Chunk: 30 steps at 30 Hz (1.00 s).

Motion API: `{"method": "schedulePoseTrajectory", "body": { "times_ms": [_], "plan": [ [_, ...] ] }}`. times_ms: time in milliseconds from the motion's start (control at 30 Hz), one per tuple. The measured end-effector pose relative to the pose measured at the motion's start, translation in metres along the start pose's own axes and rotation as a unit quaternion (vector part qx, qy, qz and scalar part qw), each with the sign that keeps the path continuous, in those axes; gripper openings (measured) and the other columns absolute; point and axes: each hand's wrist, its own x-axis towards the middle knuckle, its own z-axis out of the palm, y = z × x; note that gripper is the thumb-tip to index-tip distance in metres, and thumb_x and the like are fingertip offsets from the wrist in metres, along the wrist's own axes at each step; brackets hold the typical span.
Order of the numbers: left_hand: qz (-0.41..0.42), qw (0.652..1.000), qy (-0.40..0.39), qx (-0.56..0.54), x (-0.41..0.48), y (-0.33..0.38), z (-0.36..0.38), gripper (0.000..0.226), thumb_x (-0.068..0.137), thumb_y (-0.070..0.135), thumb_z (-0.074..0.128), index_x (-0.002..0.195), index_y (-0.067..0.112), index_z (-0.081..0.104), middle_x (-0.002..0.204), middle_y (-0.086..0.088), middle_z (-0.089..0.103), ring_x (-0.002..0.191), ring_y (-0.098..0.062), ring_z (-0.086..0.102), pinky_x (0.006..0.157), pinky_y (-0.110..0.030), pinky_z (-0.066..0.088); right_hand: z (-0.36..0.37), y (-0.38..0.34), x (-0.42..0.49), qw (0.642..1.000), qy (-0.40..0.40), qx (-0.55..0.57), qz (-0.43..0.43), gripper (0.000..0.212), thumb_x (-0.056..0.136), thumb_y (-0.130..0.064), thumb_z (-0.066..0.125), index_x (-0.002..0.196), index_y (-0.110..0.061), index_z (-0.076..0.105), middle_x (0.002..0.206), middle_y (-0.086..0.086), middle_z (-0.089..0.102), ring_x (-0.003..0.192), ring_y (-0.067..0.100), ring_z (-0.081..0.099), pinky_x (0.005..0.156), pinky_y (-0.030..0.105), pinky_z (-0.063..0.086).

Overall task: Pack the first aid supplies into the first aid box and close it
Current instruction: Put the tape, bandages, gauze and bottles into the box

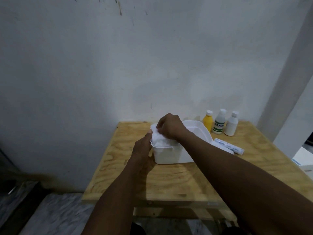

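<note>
A white first aid box (169, 155) stands open on the wooden table (169, 180). A soft white wad, cotton or gauze (158, 139), sits at the box's left end, bulging over the rim. My right hand (171, 126) is closed on the top of this wad. My left hand (143, 150) rests against the box's left wall, thumb touching the wad. Three bottles stand behind the box at the right: a yellow one (208, 122), a white one with a green label (219, 122) and a plain white one (231, 123). Wrapped bandage rolls (228, 146) lie right of the box.
The table stands against a white wall (152, 65). Its left edge drops to a grey patterned floor (55, 211). A white carton (304, 160) shows past the table's right edge.
</note>
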Motion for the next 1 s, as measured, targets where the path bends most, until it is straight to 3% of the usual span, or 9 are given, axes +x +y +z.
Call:
{"method": "schedulePoseTrajectory", "body": {
  "times_ms": [200, 300, 400, 567, 633, 700, 833, 933, 1000],
  "plan": [
    [0.006, 1.000, 0.011, 0.028, 0.006, -0.003, 0.001, 0.069, 0.093, 0.069, 0.042, 0.112, 0.012, 0.075, 0.113, -0.015, 0.074, 0.102, -0.031, 0.068, 0.091, -0.042, 0.053, 0.000, 0.000, 0.005, 0.999, 0.002, -0.037, -0.014, 0.024, 0.086, -0.014, 0.057, 0.088, -0.007, 0.080, 0.093, 0.010, 0.076, 0.094, 0.026, 0.067, 0.088, 0.038, 0.055],
    [0.012, 0.999, 0.010, 0.037, 0.009, -0.004, 0.002, 0.067, 0.095, 0.067, 0.040, 0.108, 0.011, 0.075, 0.111, -0.017, 0.074, 0.101, -0.034, 0.068, 0.082, -0.036, 0.052, -0.001, 0.001, 0.004, 0.999, 0.025, -0.006, -0.019, 0.024, 0.084, -0.014, 0.057, 0.085, -0.008, 0.079, 0.090, 0.009, 0.076, 0.091, 0.026, 0.067, 0.085, 0.037, 0.054],
    [0.013, 1.000, 0.003, 0.017, 0.006, -0.004, 0.003, 0.061, 0.097, 0.064, 0.041, 0.101, 0.014, 0.075, 0.102, -0.011, 0.074, 0.084, -0.022, 0.067, 0.067, -0.028, 0.048, -0.005, 0.005, 0.002, 0.998, 0.050, 0.023, -0.026, 0.024, 0.085, -0.015, 0.056, 0.083, -0.006, 0.078, 0.088, 0.010, 0.075, 0.091, 0.025, 0.066, 0.084, 0.035, 0.053],
    [0.020, 1.000, -0.005, 0.010, 0.007, -0.005, 0.000, 0.072, 0.097, 0.062, 0.043, 0.114, -0.003, 0.070, 0.121, -0.027, 0.066, 0.115, -0.044, 0.059, 0.072, -0.032, 0.041, -0.022, 0.012, -0.007, 0.994, 0.089, 0.060, -0.016, 0.023, 0.087, -0.017, 0.055, 0.089, -0.008, 0.076, 0.093, 0.005, 0.075, 0.097, 0.020, 0.063, 0.079, 0.026, 0.043],
    [0.020, 1.000, -0.008, 0.016, 0.007, -0.004, 0.000, 0.070, 0.097, 0.061, 0.043, 0.113, -0.002, 0.070, 0.120, -0.027, 0.067, 0.097, -0.040, 0.066, 0.068, -0.031, 0.042, -0.033, 0.018, -0.011, 0.994, 0.091, 0.057, -0.004, 0.022, 0.086, -0.017, 0.055, 0.091, -0.008, 0.075, 0.095, 0.005, 0.075, 0.096, 0.020, 0.064, 0.077, 0.025, 0.043],
    [0.018, 1.000, -0.016, 0.015, 0.004, 0.000, 0.000, 0.063, 0.099, 0.056, 0.044, 0.105, 0.000, 0.073, 0.111, -0.025, 0.071, 0.070, -0.023, 0.059, 0.063, -0.030, 0.042, -0.045, 0.027, -0.016, 0.995, 0.088, 0.050, 0.008, 0.023, 0.087, -0.019, 0.055, 0.094, -0.010, 0.074, 0.101, 0.004, 0.074, 0.098, 0.020, 0.064, 0.084, 0.030, 0.049],
    [-0.004, 1.000, -0.021, 0.002, 0.002, 0.004, -0.001, 0.044, 0.097, 0.049, 0.049, 0.071, 0.016, 0.062, 0.071, -0.007, 0.062, 0.058, -0.018, 0.048, 0.053, -0.024, 0.040, -0.061, 0.048, -0.025, 0.996, 0.072, 0.038, 0.036, 0.022, 0.087, -0.022, 0.056, 0.096, -0.014, 0.074, 0.108, 0.005, 0.071, 0.101, 0.022, 0.064, 0.088, 0.033, 0.052],
    [0.019, 0.999, -0.003, 0.038, 0.004, 0.011, -0.004, 0.042, 0.086, 0.057, 0.054, 0.078, 0.018, 0.069, 0.093, -0.014, 0.074, 0.075, -0.026, 0.062, 0.072, -0.035, 0.053, -0.074, 0.064, -0.032, 0.996, 0.067, 0.027, 0.051, 0.021, 0.087, -0.023, 0.057, 0.097, -0.014, 0.074, 0.111, 0.006, 0.070, 0.102, 0.022, 0.064, 0.090, 0.036, 0.053],
    [0.059, 0.992, 0.045, 0.101, 0.006, 0.021, -0.005, 0.050, 0.090, 0.059, 0.047, 0.103, 0.018, 0.072, 0.118, -0.011, 0.072, 0.102, -0.032, 0.065, 0.095, -0.042, 0.051, -0.087, 0.075, -0.035, 0.995, 0.078, 0.020, 0.061, 0.020, 0.085, -0.024, 0.057, 0.094, -0.016, 0.074, 0.109, 0.006, 0.070, 0.100, 0.023, 0.065, 0.088, 0.035, 0.054]
  ]
}}
